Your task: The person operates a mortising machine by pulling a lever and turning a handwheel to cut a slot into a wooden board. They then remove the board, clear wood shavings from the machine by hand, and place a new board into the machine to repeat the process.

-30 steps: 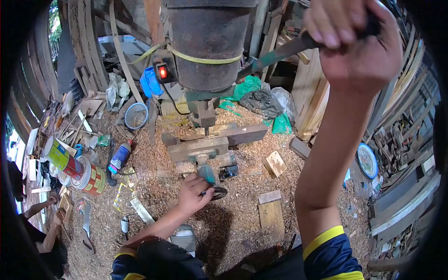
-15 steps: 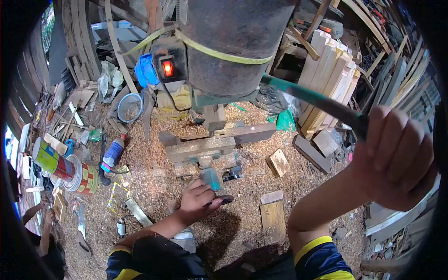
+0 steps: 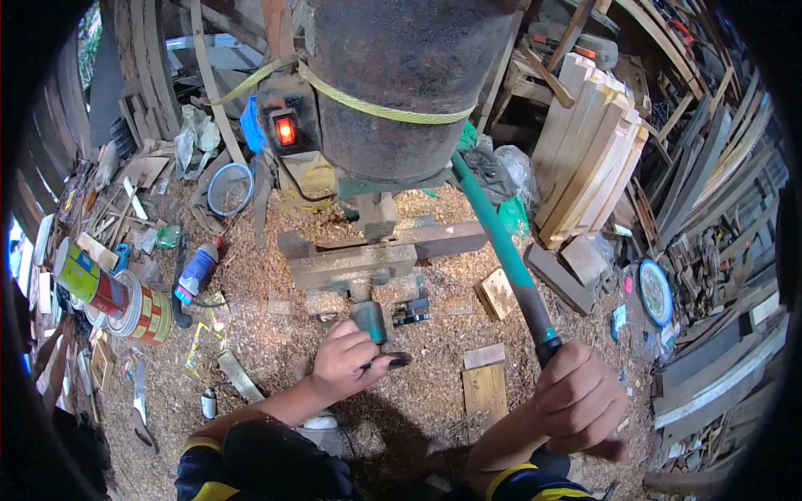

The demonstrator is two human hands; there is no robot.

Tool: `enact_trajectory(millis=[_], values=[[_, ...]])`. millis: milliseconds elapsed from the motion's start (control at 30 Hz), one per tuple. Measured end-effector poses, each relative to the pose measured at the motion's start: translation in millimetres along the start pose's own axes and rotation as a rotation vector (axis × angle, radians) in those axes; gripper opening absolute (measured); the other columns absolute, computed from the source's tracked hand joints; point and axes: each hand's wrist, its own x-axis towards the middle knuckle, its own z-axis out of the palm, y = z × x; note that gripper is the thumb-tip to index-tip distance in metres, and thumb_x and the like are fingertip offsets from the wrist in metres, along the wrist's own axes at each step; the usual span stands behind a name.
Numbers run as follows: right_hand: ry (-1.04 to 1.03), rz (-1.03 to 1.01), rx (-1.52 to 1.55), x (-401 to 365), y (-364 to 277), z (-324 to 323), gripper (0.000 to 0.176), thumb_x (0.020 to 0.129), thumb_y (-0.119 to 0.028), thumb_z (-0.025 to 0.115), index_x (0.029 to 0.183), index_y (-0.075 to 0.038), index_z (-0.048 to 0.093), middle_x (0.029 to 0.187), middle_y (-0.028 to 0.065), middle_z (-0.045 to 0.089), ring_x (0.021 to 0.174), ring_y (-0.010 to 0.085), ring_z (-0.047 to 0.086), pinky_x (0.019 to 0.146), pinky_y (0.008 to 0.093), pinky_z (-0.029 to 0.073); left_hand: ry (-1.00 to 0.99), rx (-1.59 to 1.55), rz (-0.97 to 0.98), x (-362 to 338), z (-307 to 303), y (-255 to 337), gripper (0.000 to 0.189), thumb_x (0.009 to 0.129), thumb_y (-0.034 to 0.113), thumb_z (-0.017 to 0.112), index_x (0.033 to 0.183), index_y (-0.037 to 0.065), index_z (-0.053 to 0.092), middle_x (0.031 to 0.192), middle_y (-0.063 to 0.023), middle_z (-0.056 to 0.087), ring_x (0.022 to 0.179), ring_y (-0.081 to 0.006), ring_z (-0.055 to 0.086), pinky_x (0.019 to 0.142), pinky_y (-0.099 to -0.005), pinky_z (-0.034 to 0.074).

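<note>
My right hand is wrapped round the dark grip of a long green lever, which slopes from the machine's dark drum-shaped housing down toward me. My left hand is closed on a dark crank handle, beside a green cylinder at the front of the vise. Wooden pieces sit across the vise, just below the machine's head. A switch on the housing's left side glows red. Where the tool meets the wood is hard to make out.
Wood shavings cover the floor. Paint buckets, a blue bottle and a handsaw lie to the left. Cut timber is stacked at the back right. Another person's arms show at the far left edge.
My right hand has pulled the lever down and toward the middle, from a raised position at the right. My left hand stays on the crank handle. The view has shifted slightly.
</note>
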Motion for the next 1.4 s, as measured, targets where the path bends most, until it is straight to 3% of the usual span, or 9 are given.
enact_trajectory(millis=[133, 233, 267, 367, 467, 533, 667, 1000, 1400], values=[[0.02, 0.354, 0.245, 30, -23, -7, 0.064, 0.109, -0.04, 0.05, 0.058, -0.006, 0.067, 0.046, 0.0018, 0.057, 0.038, 0.0167, 0.055, 0.052, 0.0304, 0.046, -0.033, 0.003, -0.011, 2, -4, 2, 0.027, 0.092, 0.018, 0.074, 0.073, 0.005, 0.06, 0.069, -0.0085, 0.054, 0.064, -0.0295, 0.05, 0.062, -0.0425, 0.041], [-0.365, 1.05, -0.18, 70, -36, -8, 0.027, 0.095, -0.023, 0.077, 0.102, 0.003, 0.078, 0.089, 0.0168, 0.078, 0.083, 0.0291, 0.077, 0.08, 0.0399, 0.059, -0.024, -0.018, -0.025, 1, -2, 0, 0.03, 0.092, 0.02, 0.076, 0.072, 0.005, 0.059, 0.07, -0.0087, 0.054, 0.064, -0.0302, 0.05, 0.062, -0.043, 0.041], [-0.582, 0.994, -0.53, 89, -39, 6, 0.052, 0.093, -0.027, 0.077, 0.129, 0.008, 0.068, 0.127, 0.0257, 0.071, 0.113, 0.0377, 0.073, 0.109, 0.045, 0.051, -0.024, -0.038, -0.04, 1, -3, 0, 0.031, 0.092, 0.021, 0.076, 0.072, 0.005, 0.059, 0.07, -0.0089, 0.054, 0.064, -0.0304, 0.05, 0.063, -0.0432, 0.042], [-0.624, 1.134, -0.938, 85, -42, 7, 0.095, 0.093, -0.009, 0.076, 0.168, -0.002, 0.017, 0.168, 0.0235, 0.025, 0.143, 0.0331, 0.052, 0.116, 0.0444, 0.045, -0.007, -0.006, -0.023, 2, -4, 2, 0.033, 0.093, 0.026, 0.077, 0.073, 0.006, 0.06, 0.072, -0.0083, 0.056, 0.067, -0.03, 0.052, 0.063, -0.0434, 0.042], [-0.062, 1.708, -0.249, 71, -36, 4, 0.085, 0.102, -0.012, 0.071, 0.167, -0.007, 0.017, 0.132, 0.0227, 0.057, 0.117, 0.0301, 0.065, 0.086, 0.0383, 0.063, -0.053, -0.012, -0.042, 2, -8, 1, 0.035, 0.094, 0.031, 0.077, 0.075, 0.007, 0.061, 0.075, -0.007, 0.056, 0.071, -0.0297, 0.053, 0.067, -0.0432, 0.042], [0.105, 2.125, -0.378, 108, -23, 23, 0.038, 0.108, -0.019, 0.065, 0.14, -0.004, 0.048, 0.078, 0.0008, 0.058, 0.05, 0.0091, 0.052, 0.042, 0.0292, 0.044, -0.059, -0.008, -0.012, 6, -11, 2, 0.036, 0.092, 0.029, 0.078, 0.073, 0.008, 0.056, 0.077, -0.0076, 0.051, 0.074, -0.0303, 0.052, 0.067, -0.043, 0.043], [0.221, 1.973, -0.454, 50, -21, 27, 0.024, 0.111, -0.023, 0.063, 0.095, -0.008, 0.053, 0.067, -0.0071, 0.047, 0.051, 0.004, 0.043, 0.043, 0.027, 0.034, -0.102, -0.088, 0.027, 12, -17, -2, 0.029, 0.092, 0.026, 0.076, 0.078, 0.009, 0.057, 0.079, -0.0079, 0.052, 0.076, -0.03, 0.053, 0.074, -0.0433, 0.043], [0.22, 1.267, -0.915, -247, 94, 22, 0.033, 0.111, -0.024, 0.042, 0.133, 0.001, 0.047, 0.113, 0.0201, 0.056, 0.105, 0.0324, 0.056, 0.096, 0.0448, 0.045, -0.154, -0.16, 0.062, 2, -14, -16, 0.026, 0.092, 0.024, 0.074, 0.08, 0.007, 0.058, 0.079, -0.009, 0.054, 0.074, -0.0297, 0.052, 0.071, -0.0442, 0.039], [0.164, 1.219, -0.934, -249, 113, 27, 0.026, 0.113, -0.028, 0.049, 0.115, -0.003, 0.055, 0.088, 0.0133, 0.06, 0.08, 0.0256, 0.059, 0.073, 0.0402, 0.048, -0.136, -0.044, 0.085, 1, -14, -12, 0.028, 0.094, 0.025, 0.074, 0.081, 0.007, 0.057, 0.084, -0.0091, 0.058, 0.076, -0.0299, 0.054, 0.073, -0.0441, 0.043]])
